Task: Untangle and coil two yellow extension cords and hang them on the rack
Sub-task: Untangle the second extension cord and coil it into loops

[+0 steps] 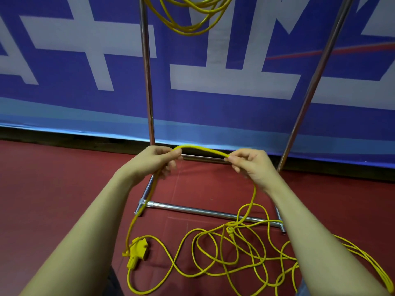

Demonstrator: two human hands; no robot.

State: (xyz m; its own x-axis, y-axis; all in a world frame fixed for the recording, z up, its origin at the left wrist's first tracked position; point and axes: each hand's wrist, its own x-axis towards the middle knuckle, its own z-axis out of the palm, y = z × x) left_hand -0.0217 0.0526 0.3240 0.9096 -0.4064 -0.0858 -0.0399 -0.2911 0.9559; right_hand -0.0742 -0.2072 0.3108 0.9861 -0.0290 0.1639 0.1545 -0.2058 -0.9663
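Observation:
A yellow extension cord (203, 148) arches between my two hands. My left hand (157, 160) grips one end of the arch and my right hand (249, 162) pinches the other. From the left hand the cord drops to a yellow socket block (139, 249) on the floor. From the right hand it falls into a loose tangle of loops (235, 253) on the red floor, with a yellow plug (229, 230) among them. A coiled yellow cord (190, 16) hangs on the metal rack (147, 82) at the top.
The rack's base bars (203, 211) lie on the red floor (53, 189) just beyond the tangle, its right upright (314, 82) leaning up to the top right. A blue and white banner (213, 67) covers the wall behind.

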